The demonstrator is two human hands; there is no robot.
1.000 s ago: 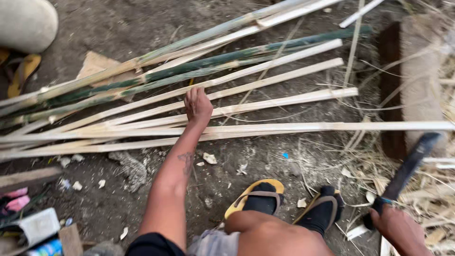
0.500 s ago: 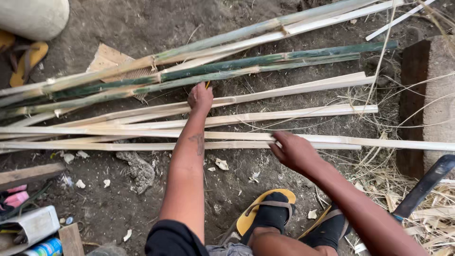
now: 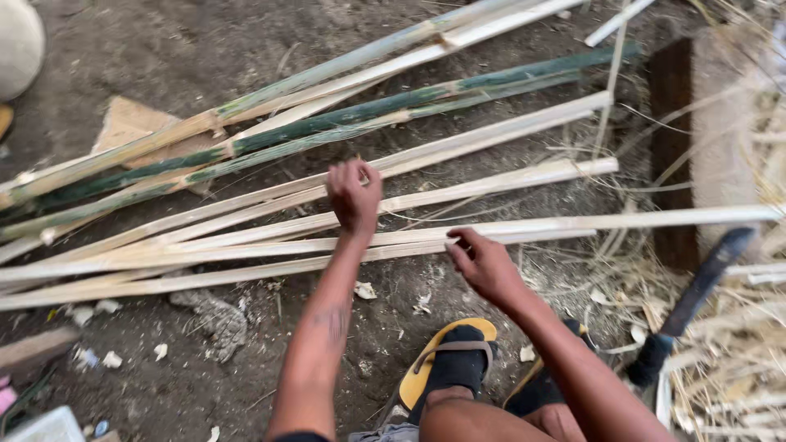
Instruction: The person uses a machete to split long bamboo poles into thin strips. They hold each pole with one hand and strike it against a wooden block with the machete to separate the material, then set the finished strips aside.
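Nearest you a yellow sandal (image 3: 449, 372) on dirt, then your right hand (image 3: 483, 263) fingers curled onto the pale split bamboo strips (image 3: 246, 254), your left hand (image 3: 354, 195) clenched on one strip beyond, green bamboo poles (image 3: 344, 123) farthest.

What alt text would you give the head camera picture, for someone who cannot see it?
Seen from above, a person's left hand and right hand reach down to pale split bamboo strips lying across dirt ground, with green bamboo poles behind them. A dark-handled blade lies at right, beside a foot in a yellow sandal.
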